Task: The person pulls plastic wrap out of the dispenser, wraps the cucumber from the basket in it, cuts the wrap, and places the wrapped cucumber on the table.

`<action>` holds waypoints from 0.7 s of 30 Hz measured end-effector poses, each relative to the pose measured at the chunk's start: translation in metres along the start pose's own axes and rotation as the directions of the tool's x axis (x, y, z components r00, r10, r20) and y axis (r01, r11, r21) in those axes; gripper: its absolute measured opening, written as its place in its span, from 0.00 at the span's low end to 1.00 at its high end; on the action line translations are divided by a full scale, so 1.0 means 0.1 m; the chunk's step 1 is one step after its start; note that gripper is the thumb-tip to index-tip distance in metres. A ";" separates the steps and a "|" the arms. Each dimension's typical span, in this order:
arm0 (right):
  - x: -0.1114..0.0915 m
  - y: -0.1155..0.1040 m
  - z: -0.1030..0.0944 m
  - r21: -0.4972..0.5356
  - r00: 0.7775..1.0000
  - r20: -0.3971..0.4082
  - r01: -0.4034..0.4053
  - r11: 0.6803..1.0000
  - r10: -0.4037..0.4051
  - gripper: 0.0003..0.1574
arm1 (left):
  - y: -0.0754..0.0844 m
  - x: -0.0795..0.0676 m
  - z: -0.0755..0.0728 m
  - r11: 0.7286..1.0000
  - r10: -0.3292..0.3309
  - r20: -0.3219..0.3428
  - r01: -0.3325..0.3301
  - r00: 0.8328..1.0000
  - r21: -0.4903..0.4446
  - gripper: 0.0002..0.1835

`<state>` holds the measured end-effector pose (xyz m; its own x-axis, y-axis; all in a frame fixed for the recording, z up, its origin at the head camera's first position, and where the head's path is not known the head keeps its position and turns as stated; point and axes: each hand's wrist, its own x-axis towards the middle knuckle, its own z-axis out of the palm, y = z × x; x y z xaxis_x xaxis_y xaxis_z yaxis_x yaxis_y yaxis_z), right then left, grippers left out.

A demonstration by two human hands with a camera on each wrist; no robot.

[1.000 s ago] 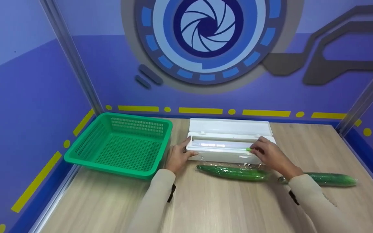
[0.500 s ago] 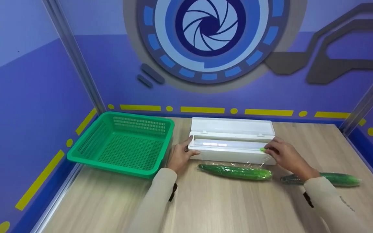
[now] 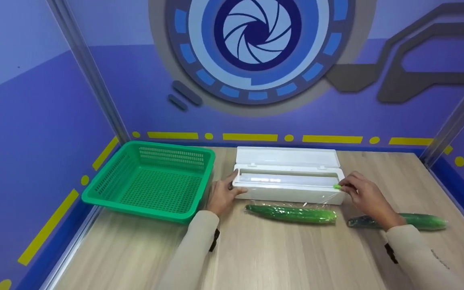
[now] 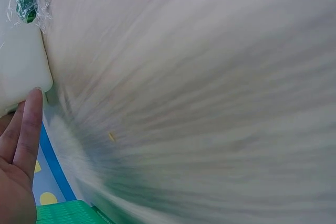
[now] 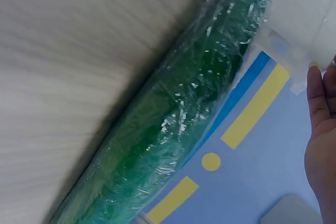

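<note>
A white cling film dispenser box (image 3: 288, 196) stands with its lid raised at the back and a roll of clear film (image 3: 276, 179) inside. At its left end my left hand (image 3: 221, 196) holds the box, thumb on the front, fingers at the side. My right hand (image 3: 367, 196) pinches a small green slider (image 3: 337, 186) at the right end of the box's front rail. Clear film hangs over the front towards a cucumber (image 3: 292, 214) lying just before the box. Another film-wrapped cucumber (image 3: 425, 221) lies to the right, partly behind my right wrist; the right wrist view shows a wrapped cucumber (image 5: 173, 114) up close.
A green perforated plastic basket (image 3: 147, 215) sits to the left of the box. Blue printed walls (image 3: 107, 92) close off the back and sides of the wooden table (image 3: 280, 257).
My right hand has slid the green slider rightwards along the rail, from short of the box's right end to that end. My left hand stays on the box's left end.
</note>
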<state>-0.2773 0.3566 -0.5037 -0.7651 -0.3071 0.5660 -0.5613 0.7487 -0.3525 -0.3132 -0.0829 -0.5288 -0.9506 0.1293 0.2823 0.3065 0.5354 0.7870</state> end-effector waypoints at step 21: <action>-0.08 0.00 0.04 -0.016 0.997 -0.026 -0.074 0.997 0.074 0.10 | -0.02 0.00 0.01 0.999 0.030 -0.012 -0.030 0.999 0.013 0.39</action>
<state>-0.2728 0.3566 -0.5114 -0.7959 -0.2359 0.5575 -0.4979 0.7789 -0.3813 -0.3143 -0.0833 -0.5309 -0.9404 0.1354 0.3119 0.3338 0.5422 0.7711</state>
